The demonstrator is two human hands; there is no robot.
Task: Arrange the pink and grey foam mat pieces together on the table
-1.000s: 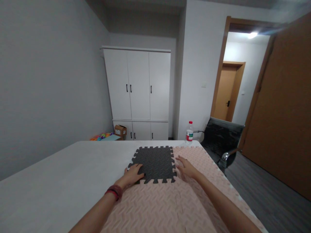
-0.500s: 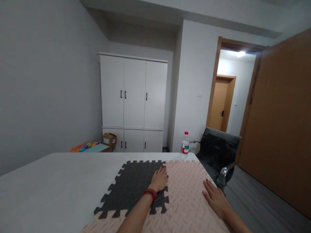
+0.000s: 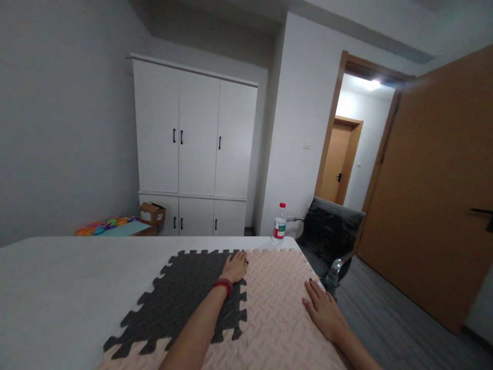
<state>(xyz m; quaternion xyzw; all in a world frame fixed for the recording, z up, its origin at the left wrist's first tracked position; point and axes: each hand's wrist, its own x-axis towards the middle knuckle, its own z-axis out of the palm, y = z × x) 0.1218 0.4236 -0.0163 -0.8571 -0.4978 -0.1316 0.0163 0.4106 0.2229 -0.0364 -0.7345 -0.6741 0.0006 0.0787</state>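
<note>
My left hand (image 3: 234, 267) lies flat, fingers outstretched, on a dark grey foam puzzle mat (image 3: 185, 288), at the far end of its seam with a pink foam mat (image 3: 277, 298). A red band circles that wrist. Along the near part of the seam, the dark tabs show over the pink surface; whether they are pressed in there, I cannot tell. My right hand (image 3: 323, 311) rests open on the pink mat by its right edge, fingers spread. Part of the seam's far end is hidden under my left fingers.
A plastic bottle with a red cap (image 3: 280, 223) stands at the far right corner of the white table (image 3: 57, 293). Beyond are a black chair (image 3: 331, 231), a white cabinet (image 3: 192, 128), a cardboard box (image 3: 152, 213) and an open wooden door (image 3: 431, 195).
My left hand has slid forward along the seam to the mats' far edge. My right hand stays on the pink mat near its right edge. The view has turned a little right.
</note>
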